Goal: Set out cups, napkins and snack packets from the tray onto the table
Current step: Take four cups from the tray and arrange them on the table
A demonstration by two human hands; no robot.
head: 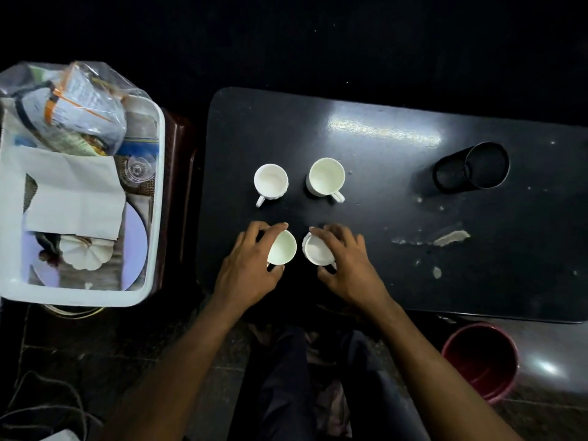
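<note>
Two white cups stand upright on the black table [381, 281]: one at the back left [271, 181] and one at the back right [326, 177]. My left hand [246, 268] grips a third white cup [283, 248], tilted to the right, near the table's front edge. My right hand [346, 262] holds a fourth white cup [316, 251] just beside it. The white tray [156, 192] sits to the left on a brown stool. It holds white napkins [76, 195], snack packets in clear plastic [76, 106] and an upturned white cup [84, 253].
A black mesh holder [472, 167] lies on its side at the table's back right. Paint is chipped near the table's right middle [451, 238]. A red bucket [482, 361] stands on the floor at the front right. A clear glass [140, 168] lies in the tray.
</note>
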